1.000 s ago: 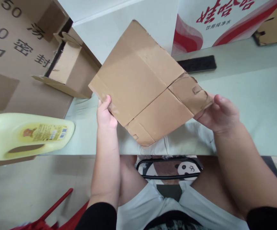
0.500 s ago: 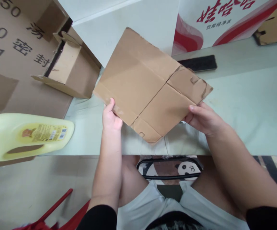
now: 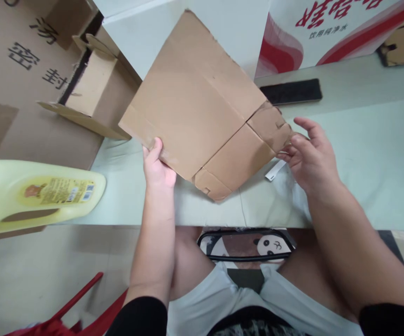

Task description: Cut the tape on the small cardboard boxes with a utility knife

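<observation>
A creased sheet of brown cardboard (image 3: 191, 93) is held tilted above the pale green tabletop. My left hand (image 3: 158, 165) grips its lower left edge, thumb on top and fingers hidden beneath. At the right corner, my right hand (image 3: 310, 151) has its thumb and some fingers closed on a small folded flap, with the index finger raised off it. Below that hand a small white strip (image 3: 275, 170) lies on the table, next to what looks like clear plastic.
A black flat oblong object (image 3: 291, 92) lies behind the sheet. White boxes, one with red lettering (image 3: 328, 32), stand at the back. On the left are a yellow jug (image 3: 41, 196), an open cardboard box (image 3: 99, 88) and a large printed carton (image 3: 30, 126).
The cardboard has tipped up, its far corner rising in view. My right hand has shifted from the lower right edge to the corner flap, its index finger lifting. The white strip shows more.
</observation>
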### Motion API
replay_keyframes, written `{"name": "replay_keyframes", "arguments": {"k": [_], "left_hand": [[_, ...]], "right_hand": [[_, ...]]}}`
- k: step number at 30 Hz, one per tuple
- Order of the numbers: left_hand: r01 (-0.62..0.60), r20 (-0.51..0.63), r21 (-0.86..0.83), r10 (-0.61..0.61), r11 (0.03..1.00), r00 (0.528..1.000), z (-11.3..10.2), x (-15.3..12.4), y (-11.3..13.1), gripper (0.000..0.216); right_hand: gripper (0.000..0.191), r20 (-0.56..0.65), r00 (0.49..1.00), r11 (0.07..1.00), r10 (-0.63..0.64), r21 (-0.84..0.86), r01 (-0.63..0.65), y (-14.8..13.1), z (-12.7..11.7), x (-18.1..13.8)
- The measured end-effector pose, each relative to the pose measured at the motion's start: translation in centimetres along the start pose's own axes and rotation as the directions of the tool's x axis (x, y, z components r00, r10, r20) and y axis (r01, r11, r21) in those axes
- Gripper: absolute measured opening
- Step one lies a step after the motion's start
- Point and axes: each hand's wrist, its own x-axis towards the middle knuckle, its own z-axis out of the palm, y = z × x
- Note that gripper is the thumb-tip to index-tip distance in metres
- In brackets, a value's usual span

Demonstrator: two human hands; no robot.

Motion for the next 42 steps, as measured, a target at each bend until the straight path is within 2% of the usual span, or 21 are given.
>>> {"name": "replay_keyframes", "arguments": {"k": [5,10,14,21,26,33,35,39,42], "left_hand": [[0.053,0.01,0.02,-0.053,0.998,0.999,0.0,-0.1,0.1,0.031],[0.089,0.051,0.019,-0.09,0.996,0.995,0.5,-0.6,0.2,0.029],[0.102,0.063,0.028,-0.104,0.994,0.993,0.9,-0.9,0.4,0.032],[0.097,0.083,0.023,-0.098,0.995,0.992,0.9,-0.9,0.3,0.034],[0.057,0.098,0.042,-0.061,0.997,0.993,0.9,-1.0,0.2,0.041],[0.025,0.091,0.034,-0.028,0.999,0.995,1.5,-1.5,0.3,0.046],[0.041,0.064,0.035,-0.043,0.999,0.997,1.3,-1.2,0.2,0.042],[0.116,-0.049,-0.02,-0.117,0.993,0.992,0.5,0.1,-0.4,0.02],[0.17,-0.062,-0.082,-0.176,0.982,0.983,0.0,0.6,-1.2,0.018]], "right_hand": [[0.041,-0.043,0.999,0.998,-0.022,-0.067,0.019,-0.1,-0.4,0.1],[0.03,0.08,0.997,0.964,-0.006,-0.263,0.027,-0.3,-0.7,-0.3],[0.026,0.148,0.989,0.955,0.024,-0.296,0.021,-0.7,-0.6,-0.7],[0.023,0.129,0.991,0.949,0.042,-0.315,0.001,-1.4,0.1,-1.0],[0.019,0.108,0.994,0.946,-0.003,-0.323,0.038,-1.2,0.4,-0.9],[0.015,0.033,0.999,0.9,-0.035,-0.433,0.046,-0.4,0.0,-0.6],[0.018,0.035,0.998,0.934,-0.046,-0.354,0.055,-0.4,-0.1,-0.5],[0.034,0.073,0.997,0.995,-0.01,-0.101,0.017,-1.0,0.0,-0.5],[0.044,0.179,0.981,0.996,0.073,-0.055,-0.064,-1.1,0.5,-1.0]]}}
